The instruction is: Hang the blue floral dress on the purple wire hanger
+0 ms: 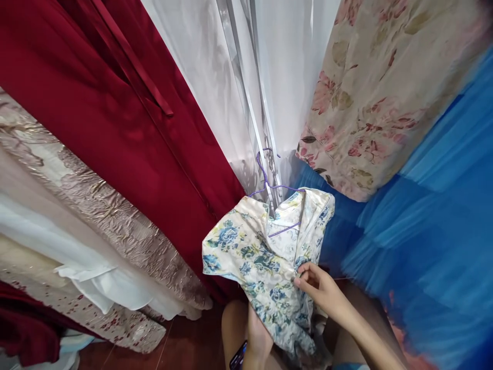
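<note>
A white short-sleeved garment with blue and yellow-green flowers (262, 262) hangs on a thin purple wire hanger (265, 177), its neck opening facing up. My right hand (318, 288) pinches the cloth at the front edge below the neckline, thumb and forefinger together. My left hand (259, 334) is at the garment's lower left side, its fingers hidden behind the cloth. The garment's lower end bunches over my lap. Beside my left wrist, a dark phone-like object (239, 355) partly shows.
A deep red satin cloth (154, 133) and a textured beige cloth (127, 231) hang at left. Behind the hanger are white cloth (200, 67) and pale straps (246, 87). Floral fabric (370, 103) and blue tulle (435, 221) hang at right. Red tile floor (185, 339) lies below.
</note>
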`<state>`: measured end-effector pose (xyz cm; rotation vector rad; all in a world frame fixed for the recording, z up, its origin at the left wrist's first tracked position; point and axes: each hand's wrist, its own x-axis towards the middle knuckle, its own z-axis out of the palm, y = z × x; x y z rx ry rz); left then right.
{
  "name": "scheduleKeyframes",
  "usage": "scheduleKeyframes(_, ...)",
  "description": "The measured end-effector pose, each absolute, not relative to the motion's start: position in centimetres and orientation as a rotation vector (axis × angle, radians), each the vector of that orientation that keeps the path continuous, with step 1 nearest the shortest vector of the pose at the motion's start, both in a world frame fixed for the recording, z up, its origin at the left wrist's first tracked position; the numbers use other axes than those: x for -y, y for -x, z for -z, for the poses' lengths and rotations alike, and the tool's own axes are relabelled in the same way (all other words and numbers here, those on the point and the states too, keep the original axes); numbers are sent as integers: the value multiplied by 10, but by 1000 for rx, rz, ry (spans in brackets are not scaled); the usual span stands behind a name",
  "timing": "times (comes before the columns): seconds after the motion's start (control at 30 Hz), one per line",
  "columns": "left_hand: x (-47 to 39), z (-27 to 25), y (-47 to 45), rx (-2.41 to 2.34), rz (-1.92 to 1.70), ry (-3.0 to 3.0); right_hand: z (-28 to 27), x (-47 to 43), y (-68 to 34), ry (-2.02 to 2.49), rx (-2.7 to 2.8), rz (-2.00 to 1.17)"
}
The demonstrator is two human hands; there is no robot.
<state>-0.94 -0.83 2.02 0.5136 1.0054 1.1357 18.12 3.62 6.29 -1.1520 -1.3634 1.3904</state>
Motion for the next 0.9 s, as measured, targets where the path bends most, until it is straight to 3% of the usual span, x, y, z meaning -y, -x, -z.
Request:
scheduleKeyframes(0.23,27,-48,26,-1290,-1271,-624,-63,-52,-155,1222,1581,-1203)
scheduleKeyframes(0.4,5,-52,32,-1584,-1448,-697,-68,-44,-161,1137,1532,-1360)
scheduleKeyframes(0.57,-1,-24,26,-1880,-1916,-1008,-72,-37,-162,1054,1339,-1567)
scheduleKeyframes(0.7,4,-27,-4,-1679,-1627,-1548,-75,-37,-156,963,1226,-1697)
scheduleKeyframes(0.9,-5,-38,-37,-1581,-1424,-1599,-80,-28,-155,994,1125,-1704)
